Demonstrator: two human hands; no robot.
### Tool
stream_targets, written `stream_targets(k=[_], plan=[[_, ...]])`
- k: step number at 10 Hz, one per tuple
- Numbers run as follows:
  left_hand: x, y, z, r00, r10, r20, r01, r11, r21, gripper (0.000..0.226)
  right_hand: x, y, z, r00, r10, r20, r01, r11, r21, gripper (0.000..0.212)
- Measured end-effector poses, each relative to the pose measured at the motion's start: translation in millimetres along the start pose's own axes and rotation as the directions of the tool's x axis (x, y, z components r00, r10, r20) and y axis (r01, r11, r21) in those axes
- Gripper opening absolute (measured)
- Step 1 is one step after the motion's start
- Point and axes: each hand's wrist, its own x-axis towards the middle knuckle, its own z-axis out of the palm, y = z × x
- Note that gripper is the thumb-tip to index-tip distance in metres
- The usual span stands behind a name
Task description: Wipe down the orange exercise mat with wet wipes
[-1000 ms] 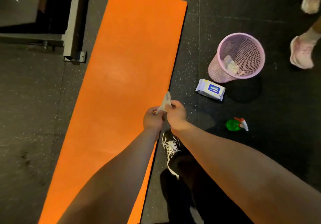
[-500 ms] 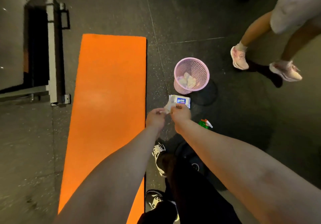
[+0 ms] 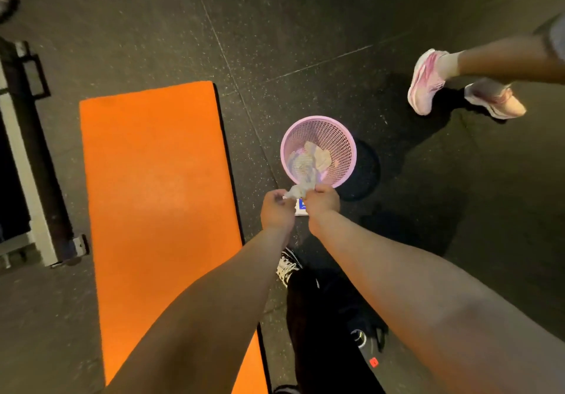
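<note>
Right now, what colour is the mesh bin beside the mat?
The bin is pink, seen best in the head view.

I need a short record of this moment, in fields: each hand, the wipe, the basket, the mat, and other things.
left hand: pinches the crumpled wipe
right hand: grips its other end
wipe place: at near rim of pink basket
basket content: used wipes
orange mat: flat on floor, left of hands
wipes pack: on floor, mostly hidden under hands
other: another person's pink shoes, far right
</note>
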Motion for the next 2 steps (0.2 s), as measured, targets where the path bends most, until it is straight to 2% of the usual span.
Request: stream_targets(k=[2], plan=[[94.7,16.9,42.1,0.984,0.029,0.173,-0.048,0.994,0.103,0.046,92.3,-47.6,22.5,0.998,-0.009,-0.058,0.01,1.0,0.01,0.035]])
